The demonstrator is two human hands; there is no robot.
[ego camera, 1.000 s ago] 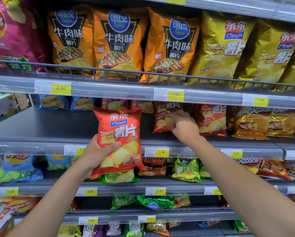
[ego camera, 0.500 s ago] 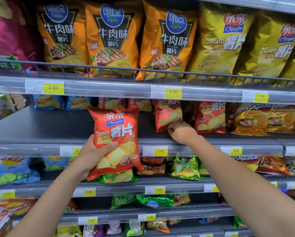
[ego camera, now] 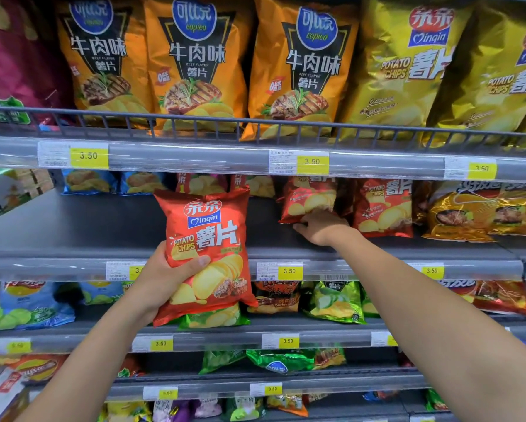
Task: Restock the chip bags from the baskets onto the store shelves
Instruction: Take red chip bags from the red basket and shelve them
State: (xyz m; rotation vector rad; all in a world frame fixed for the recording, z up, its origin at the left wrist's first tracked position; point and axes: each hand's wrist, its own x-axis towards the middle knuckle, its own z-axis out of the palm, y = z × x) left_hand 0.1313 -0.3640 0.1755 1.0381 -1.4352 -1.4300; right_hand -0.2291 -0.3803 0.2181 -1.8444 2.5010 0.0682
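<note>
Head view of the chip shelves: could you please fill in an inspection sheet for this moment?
Surface: grey shelf, price tags on its front edge.
Job's things: held red bag; shelved red bag upright.
Clutter: nothing seen.
Hands: left hand grips the held red bag; right hand touches the shelved red bag's lower edge, fingers hidden.
Cables: nothing seen.
Surroundings: orange bags above, green bags below.

Top shelf (ego camera: 194, 161): three orange beef bags (ego camera: 194, 65), two yellow bags (ego camera: 408, 65), one magenta bag (ego camera: 15, 62) left. Second shelf (ego camera: 73, 229): two blue bags (ego camera: 88, 181) left, two red shelf bags (ego camera: 383, 205) front right, two gold bags (ego camera: 459, 214) far right. One held red bag (ego camera: 213, 236).
</note>
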